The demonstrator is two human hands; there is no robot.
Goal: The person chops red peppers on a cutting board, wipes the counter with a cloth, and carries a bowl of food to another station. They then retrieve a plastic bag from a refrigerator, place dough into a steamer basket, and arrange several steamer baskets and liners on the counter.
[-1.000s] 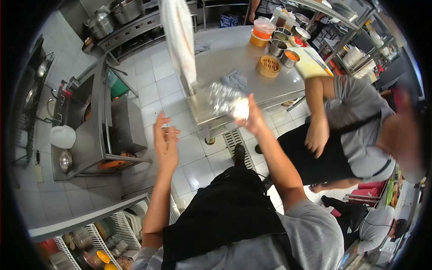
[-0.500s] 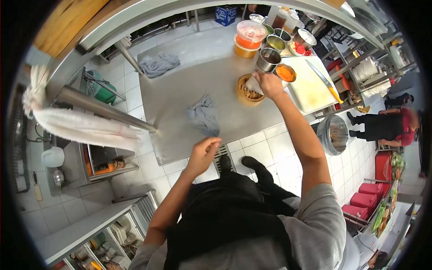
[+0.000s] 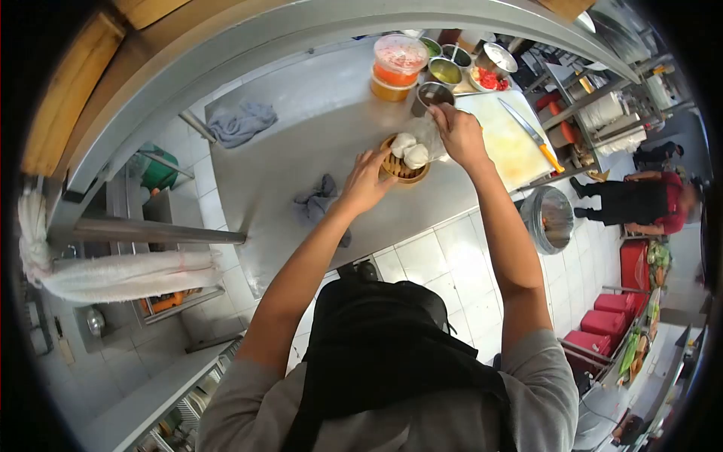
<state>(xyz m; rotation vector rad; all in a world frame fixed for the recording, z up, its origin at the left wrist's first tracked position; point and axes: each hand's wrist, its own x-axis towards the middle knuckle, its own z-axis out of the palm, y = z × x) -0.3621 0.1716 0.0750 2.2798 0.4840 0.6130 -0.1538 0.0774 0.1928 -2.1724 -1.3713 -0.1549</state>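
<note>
A round bamboo steamer basket (image 3: 407,179) stands on the steel table (image 3: 263,173), with two white buns (image 3: 415,157) in its right part and bare slats at the left. My left hand (image 3: 365,183) is at the basket's left rim, fingers apart and holding nothing. Above and right of the buns, my right hand (image 3: 461,135) pinches a clear plastic bag (image 3: 430,134) that hangs down beside them. A metal pot (image 3: 434,96) is just beyond my right fingertips.
A knife with a yellow handle (image 3: 550,157) lies on the white cutting board (image 3: 512,139) at the right. Stacked tubs (image 3: 399,60) and sauce bowls (image 3: 446,71) line the back. Grey cloths (image 3: 316,203) lie leftward. A person (image 3: 640,200) stands beyond the bin (image 3: 547,218).
My left hand has moved from the table's front edge up to the basket's rim. My right hand has lifted slightly away, and two white buns now show in the basket.
</note>
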